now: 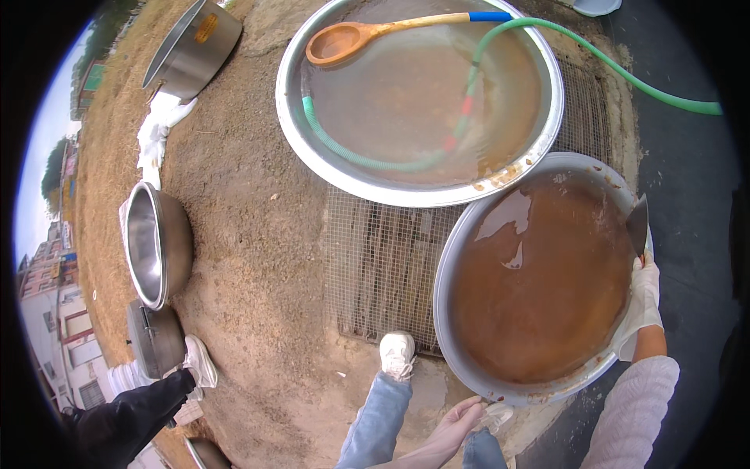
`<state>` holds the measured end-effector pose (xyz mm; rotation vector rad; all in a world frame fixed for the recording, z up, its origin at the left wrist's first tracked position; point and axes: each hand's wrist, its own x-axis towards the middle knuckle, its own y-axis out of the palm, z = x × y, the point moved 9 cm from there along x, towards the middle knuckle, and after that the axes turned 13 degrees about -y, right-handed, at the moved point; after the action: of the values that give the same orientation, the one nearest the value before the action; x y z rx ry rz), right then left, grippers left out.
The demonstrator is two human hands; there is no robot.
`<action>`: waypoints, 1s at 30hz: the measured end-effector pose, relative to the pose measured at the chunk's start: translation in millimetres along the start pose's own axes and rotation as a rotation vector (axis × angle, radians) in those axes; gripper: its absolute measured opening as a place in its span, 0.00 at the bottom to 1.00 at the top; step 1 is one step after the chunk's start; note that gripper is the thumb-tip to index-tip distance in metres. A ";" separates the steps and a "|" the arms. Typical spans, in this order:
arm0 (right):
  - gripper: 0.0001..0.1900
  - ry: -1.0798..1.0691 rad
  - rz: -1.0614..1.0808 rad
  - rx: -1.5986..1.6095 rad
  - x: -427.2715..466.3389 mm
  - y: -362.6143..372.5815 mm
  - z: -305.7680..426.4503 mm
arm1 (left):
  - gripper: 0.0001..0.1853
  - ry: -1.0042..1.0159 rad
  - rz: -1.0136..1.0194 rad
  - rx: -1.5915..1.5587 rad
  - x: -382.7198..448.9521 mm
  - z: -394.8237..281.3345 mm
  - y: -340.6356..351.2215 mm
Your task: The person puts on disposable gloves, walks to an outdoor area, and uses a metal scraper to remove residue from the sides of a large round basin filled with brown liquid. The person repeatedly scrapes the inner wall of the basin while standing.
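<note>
My right hand (641,299), in a pale loose glove, grips a metal scraper (637,228) by its handle at the right rim of a wide metal basin (454,334) holding brown liquid. Pale gloved too, my left hand (466,413) has its fingers at the near rim of the same basin. Against its far side stands a larger metal basin (345,186) with cloudy brownish water. A wooden ladle (340,42) with a blue-wrapped handle end rests across that basin's far part, and a green hose (621,64) runs over its rim into the water.
Metal grating (387,258) lies beneath the basins. A large pot (205,53), a steel bowl (176,246) and a lidded pot (158,340) stand on the ground at left. Another person's black-clad leg (140,410) and white shoe are at lower left. Dark ground borders the right side.
</note>
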<state>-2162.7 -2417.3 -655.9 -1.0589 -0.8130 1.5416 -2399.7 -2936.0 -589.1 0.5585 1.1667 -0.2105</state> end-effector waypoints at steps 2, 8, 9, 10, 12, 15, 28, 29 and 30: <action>0.21 0.102 0.005 0.120 -7.5 3.1 17.6 | 0.29 0.028 0.028 -0.006 0.4 -0.2 2.4; 0.19 0.110 0.029 0.546 -13.2 18.2 106.4 | 0.31 0.033 0.036 0.008 -1.4 0.0 5.1; 0.20 0.082 0.093 0.582 -9.4 25.6 114.9 | 0.30 0.032 0.031 0.019 -2.6 -1.3 6.1; 0.20 0.094 0.106 0.564 -5.5 27.0 112.7 | 0.30 0.030 0.025 0.027 -4.3 -2.4 7.2; 0.21 0.176 0.135 0.471 -1.2 29.6 91.3 | 0.30 0.034 0.019 0.037 -7.3 -7.3 10.0; 0.22 0.335 0.122 0.383 -11.7 23.9 35.3 | 0.29 0.043 0.022 0.023 -12.4 -13.5 12.6; 0.19 0.510 0.309 0.609 -270.5 55.5 45.3 | 0.37 0.294 0.152 0.029 -26.9 -32.0 -0.4; 0.17 0.591 0.377 0.631 -302.7 49.4 51.6 | 0.39 0.311 0.189 0.080 -32.7 -29.9 2.4; 0.15 0.623 0.389 0.666 -329.3 38.7 59.7 | 0.41 0.283 0.217 0.108 -35.4 -27.6 4.3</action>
<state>-2212.6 -2745.4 -597.8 -1.1145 0.3410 1.4948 -2434.0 -2922.5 -563.2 0.8247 1.3621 -0.0073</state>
